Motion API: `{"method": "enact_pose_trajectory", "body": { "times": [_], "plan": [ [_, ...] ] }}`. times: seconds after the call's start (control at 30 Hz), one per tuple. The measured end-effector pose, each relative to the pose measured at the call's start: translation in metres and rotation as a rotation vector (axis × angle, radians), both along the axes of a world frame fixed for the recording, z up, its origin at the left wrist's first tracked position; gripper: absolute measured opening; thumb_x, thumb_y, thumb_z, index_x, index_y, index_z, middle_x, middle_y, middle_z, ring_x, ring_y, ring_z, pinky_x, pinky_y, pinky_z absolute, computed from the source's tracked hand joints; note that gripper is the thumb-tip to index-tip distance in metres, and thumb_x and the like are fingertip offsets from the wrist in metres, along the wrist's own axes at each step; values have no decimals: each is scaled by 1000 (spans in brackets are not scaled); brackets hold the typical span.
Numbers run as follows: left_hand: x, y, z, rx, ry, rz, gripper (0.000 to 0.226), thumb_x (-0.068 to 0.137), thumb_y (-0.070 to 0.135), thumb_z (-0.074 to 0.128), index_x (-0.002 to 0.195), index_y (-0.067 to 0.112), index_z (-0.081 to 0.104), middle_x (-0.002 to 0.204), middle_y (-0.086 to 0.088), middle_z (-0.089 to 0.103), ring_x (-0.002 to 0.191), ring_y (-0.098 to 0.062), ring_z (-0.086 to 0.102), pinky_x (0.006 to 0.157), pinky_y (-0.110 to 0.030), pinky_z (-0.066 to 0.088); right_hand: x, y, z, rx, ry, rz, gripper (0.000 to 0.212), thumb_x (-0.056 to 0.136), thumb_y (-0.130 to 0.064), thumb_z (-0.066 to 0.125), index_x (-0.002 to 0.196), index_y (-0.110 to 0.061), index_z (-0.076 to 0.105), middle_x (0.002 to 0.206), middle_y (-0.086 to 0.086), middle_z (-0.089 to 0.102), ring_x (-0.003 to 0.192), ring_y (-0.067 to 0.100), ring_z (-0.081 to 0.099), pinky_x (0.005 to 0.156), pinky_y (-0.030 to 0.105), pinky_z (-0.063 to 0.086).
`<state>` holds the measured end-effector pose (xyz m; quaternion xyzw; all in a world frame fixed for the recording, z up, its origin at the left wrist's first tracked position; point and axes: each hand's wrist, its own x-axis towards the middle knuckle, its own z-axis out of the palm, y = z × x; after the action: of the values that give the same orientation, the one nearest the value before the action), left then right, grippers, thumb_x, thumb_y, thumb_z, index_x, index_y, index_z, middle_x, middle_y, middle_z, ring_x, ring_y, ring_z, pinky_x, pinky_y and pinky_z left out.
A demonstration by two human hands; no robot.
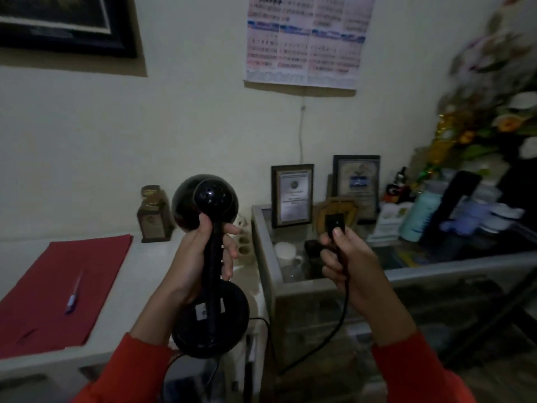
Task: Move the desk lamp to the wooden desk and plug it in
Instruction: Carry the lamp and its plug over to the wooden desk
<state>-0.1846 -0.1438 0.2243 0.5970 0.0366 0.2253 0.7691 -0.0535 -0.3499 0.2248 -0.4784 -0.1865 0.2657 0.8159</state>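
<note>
A black desk lamp [209, 315] is held up in the air over the right end of a pale desk [139, 286]. Its round shade [203, 199] points away from me and its round base faces me. My left hand [200, 257] is wrapped around the lamp's neck. My right hand [345, 257] grips the lamp's black plug [335, 223], thumb on top. The black cord [343, 312] hangs from that hand and loops down toward the floor. A white power strip [243, 237] with round sockets lies on the desk behind the lamp, partly hidden.
A red folder [58, 289] with a pen [74, 292] lies on the desk's left. A small trophy [154, 216] stands by the wall. To the right is a glass-topped cabinet [267, 257] with framed certificates [292, 196], a cup, bottles and flowers [494, 112]. A calendar [308, 39] hangs above.
</note>
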Motion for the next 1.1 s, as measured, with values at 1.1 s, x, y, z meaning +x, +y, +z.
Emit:
{"method": "enact_pose_trajectory", "body": {
  "times": [1.1],
  "plan": [
    [-71, -562, 12, -22, -63, -1156, 59, 85, 55, 29, 89, 8, 65, 53, -3, 61, 31, -15, 50, 35, -17, 43, -319, -564, -14, -54, -44, -1095, 18, 90, -26, 48, 88, -8, 48, 57, -6, 57, 34, 6, 33, 31, 16, 27]
  ]
}}
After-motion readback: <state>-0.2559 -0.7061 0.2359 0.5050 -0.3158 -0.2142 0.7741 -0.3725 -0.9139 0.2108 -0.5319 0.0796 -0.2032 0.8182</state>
